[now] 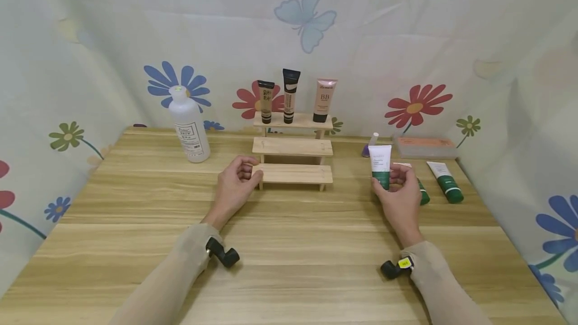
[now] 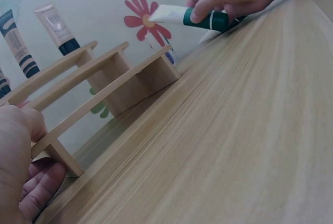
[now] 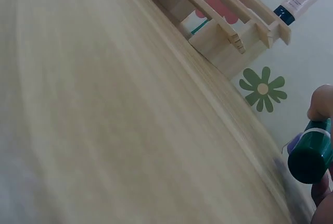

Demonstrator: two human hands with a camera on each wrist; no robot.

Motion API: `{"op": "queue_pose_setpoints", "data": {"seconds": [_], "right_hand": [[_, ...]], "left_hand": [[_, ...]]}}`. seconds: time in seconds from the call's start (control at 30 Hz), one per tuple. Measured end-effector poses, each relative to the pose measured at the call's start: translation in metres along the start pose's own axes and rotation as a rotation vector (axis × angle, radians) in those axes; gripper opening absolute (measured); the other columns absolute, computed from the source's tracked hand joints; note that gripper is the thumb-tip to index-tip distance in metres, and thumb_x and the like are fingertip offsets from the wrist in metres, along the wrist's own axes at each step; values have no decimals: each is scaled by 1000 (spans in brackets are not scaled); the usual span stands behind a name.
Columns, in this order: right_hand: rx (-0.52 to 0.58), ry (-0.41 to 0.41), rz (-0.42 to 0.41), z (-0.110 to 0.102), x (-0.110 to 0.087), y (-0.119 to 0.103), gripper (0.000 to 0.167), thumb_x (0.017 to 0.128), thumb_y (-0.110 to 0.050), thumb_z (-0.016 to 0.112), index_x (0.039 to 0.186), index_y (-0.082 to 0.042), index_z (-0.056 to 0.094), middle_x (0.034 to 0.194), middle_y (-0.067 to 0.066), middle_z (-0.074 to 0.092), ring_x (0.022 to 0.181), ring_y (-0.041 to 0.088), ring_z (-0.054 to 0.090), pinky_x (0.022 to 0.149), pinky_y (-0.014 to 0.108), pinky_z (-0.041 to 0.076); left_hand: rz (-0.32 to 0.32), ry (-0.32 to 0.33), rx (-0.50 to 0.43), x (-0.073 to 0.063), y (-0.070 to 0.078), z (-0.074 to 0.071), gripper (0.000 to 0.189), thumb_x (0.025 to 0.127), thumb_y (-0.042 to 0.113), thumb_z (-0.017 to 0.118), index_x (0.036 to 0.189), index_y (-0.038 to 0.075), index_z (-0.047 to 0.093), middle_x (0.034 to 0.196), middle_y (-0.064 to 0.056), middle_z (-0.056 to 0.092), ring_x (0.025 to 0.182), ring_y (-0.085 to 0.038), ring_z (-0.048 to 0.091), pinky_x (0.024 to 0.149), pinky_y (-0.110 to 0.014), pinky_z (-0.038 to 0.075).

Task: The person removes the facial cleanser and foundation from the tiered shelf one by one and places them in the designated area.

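Note:
A three-tier wooden display stand [image 1: 292,173] stands on the table. My left hand [image 1: 236,184] grips the left end of its lowest step, thumb on top and fingers curled by the leg, as the left wrist view shows. On the top step stand a small gold-and-black tube [image 1: 266,102], a taller black-capped tube [image 1: 289,97] and a pink BB cream tube [image 1: 324,99], all upright. Right of the stand, my right hand [image 1: 401,197] holds a white-and-green cream tube [image 1: 381,164] upright with its green cap down. The two lower steps are bare.
Behind my right hand lies another white-and-green tube [image 1: 423,193], partly hidden, with a third tube [image 1: 446,182] farther right. A small purple bottle [image 1: 367,150] and a flat orange-topped box [image 1: 426,148] sit at the back. A large white bottle [image 1: 189,132] stands at the left.

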State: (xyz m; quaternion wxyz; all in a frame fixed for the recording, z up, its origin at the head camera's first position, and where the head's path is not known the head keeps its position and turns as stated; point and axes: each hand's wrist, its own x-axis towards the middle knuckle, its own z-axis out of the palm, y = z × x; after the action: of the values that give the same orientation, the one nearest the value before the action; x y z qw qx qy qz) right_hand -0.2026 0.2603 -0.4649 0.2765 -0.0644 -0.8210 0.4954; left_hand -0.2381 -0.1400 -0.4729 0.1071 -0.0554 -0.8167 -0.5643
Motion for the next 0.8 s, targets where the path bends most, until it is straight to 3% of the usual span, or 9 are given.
{"op": "queue_pose_setpoints", "data": {"seconds": [0.43,0.8], "right_hand": [[-113,-70,54,1,-3,8,52,93,-18,88,137,3,68,119,17,69,102,20,62,78,7,45],[-165,-93,46,0,0,9,48,93,-19,89,133,3,73,115,20,73,102,24,65,80,7,45]], "left_hand": [[4,-3,15,0,3,-2,25,101,18,80,124,14,73,107,-9,76,94,-21,72,79,-19,56],[-7,0,13,0,0,0,25,101,20,80,124,15,72,108,-7,76,95,-20,72,81,-21,58]]}}
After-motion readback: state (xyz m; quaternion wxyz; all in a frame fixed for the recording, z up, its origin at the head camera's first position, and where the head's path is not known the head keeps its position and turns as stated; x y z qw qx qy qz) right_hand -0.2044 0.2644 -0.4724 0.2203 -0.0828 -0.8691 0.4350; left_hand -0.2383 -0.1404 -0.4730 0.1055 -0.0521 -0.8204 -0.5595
